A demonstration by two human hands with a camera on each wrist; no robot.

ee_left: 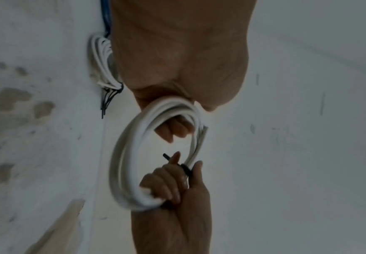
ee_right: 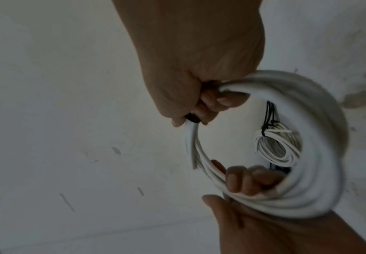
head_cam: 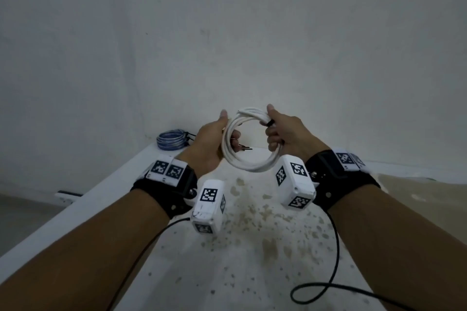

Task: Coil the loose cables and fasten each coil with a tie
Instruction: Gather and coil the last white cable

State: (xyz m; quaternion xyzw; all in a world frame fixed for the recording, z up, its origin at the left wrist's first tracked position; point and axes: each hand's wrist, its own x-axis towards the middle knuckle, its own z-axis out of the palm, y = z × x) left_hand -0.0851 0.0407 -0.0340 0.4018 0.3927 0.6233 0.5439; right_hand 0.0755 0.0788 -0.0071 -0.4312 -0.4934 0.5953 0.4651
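I hold a white cable coil (head_cam: pixel 252 168) upright in the air over the table. My left hand (head_cam: pixel 222 134) grips its left side, fingers curled through the ring (ee_left: pixel 175 129) and thumb outside. My right hand (head_cam: pixel 278 129) grips the upper right side, where a black tie (head_cam: pixel 270 123) wraps the strands. In the left wrist view the black tie (ee_left: pixel 186 169) sits between the right thumb and fingers, its tail sticking out. In the right wrist view the black tie (ee_right: pixel 191 118) shows just under the right fingers.
A blue cable coil (head_cam: pixel 171 140) lies at the table's far left corner. A second white coil (ee_right: pixel 277 147) with black ties lies on the table beyond, seen through the held ring. The stained white table (head_cam: pixel 252 247) meets a wall. A black wrist-camera cord (head_cam: pixel 333 272) trails at the right.
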